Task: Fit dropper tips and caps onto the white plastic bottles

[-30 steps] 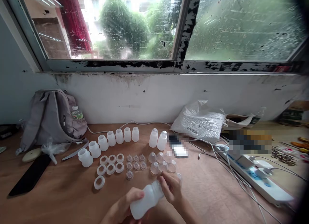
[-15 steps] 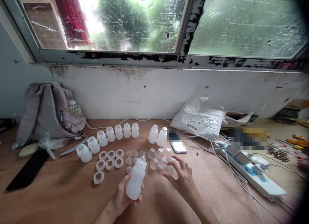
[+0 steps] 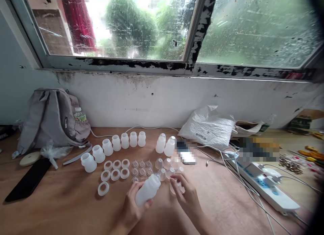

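Observation:
My left hand [image 3: 135,201] is wrapped round a frosted white baby bottle [image 3: 148,190], tilted with its collared top to the upper right. My right hand [image 3: 187,196] has thumb and fingers curled at a clear dome cap [image 3: 174,188], partly hidden by the fingers. Other clear dome caps [image 3: 161,174] stand in a group just beyond my hands. Left of them are rows of clear teats [image 3: 142,172], and farther left white ring collars [image 3: 115,174]. Open-necked bottles [image 3: 107,147] line the back. Two capped bottles [image 3: 160,144] stand upright behind the dome caps.
A grey backpack [image 3: 54,116] and a black flat object [image 3: 27,182] lie at the left. A silvery plastic mailer [image 3: 207,127] rests against the wall. On the right are a white power strip [image 3: 265,186] with loose cables and a phone [image 3: 187,157].
The bottle in my left hand has tipped farther to the right. My right hand has drawn slightly down, its fingers closing in at a clear dome cap. The view has shifted slightly.

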Demonstrator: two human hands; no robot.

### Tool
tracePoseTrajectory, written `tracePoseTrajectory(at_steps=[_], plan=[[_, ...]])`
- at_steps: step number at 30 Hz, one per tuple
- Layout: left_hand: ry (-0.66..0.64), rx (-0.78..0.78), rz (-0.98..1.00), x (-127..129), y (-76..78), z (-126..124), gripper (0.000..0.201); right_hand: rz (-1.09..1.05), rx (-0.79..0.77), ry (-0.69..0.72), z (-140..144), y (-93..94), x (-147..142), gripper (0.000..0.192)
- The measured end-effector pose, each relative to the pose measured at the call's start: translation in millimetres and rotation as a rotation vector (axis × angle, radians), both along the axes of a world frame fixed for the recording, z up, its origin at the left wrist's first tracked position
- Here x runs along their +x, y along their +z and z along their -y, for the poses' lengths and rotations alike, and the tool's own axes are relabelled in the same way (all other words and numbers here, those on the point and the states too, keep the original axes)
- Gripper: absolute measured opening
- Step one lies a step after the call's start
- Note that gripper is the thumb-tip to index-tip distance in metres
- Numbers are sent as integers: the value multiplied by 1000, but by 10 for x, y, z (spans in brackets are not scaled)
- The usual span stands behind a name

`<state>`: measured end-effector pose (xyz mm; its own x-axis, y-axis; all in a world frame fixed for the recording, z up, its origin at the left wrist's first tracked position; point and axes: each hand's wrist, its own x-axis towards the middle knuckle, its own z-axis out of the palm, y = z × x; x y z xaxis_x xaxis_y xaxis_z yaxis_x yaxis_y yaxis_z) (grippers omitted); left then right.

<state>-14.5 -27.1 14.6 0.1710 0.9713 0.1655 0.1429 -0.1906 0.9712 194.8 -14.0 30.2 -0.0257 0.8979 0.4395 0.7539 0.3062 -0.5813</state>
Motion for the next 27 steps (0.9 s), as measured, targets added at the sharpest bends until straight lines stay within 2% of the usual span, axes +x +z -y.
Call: tracePoseTrajectory(at_steps=[3, 6, 11, 16, 19, 22, 24, 25, 27], plan=[[-11, 240, -193, 5, -69, 27, 40, -192, -193, 172, 10, 163, -279, 28], [-77, 277, -200, 1, -102, 54, 42, -293, -204, 192, 3, 200, -498, 30], [-204, 47, -94, 36, 5, 61, 38, -425, -167, 167, -22, 100, -572, 35], [-287, -184, 73, 54, 60, 15, 38, -586, -280, 147, -24, -5, -534, 39], [-357, -428, 279, 20, 6, 10, 44, -664, -303, 206, -13, -25, -539, 38], [-431, -701, 518, -43, -95, 24, 47, -797, -315, 413, -4, -2, -543, 37], [-433, -787, 669, -96, -165, 23, 48, -892, -340, 505, -3, 16, -530, 45], [-442, -822, 737, -124, -193, 16, 49, -914, -346, 495, -5, 21, -517, 48], [-465, -860, 846, -175, -225, -8, 55, -901, -333, 405, -9, 17, -484, 40]])
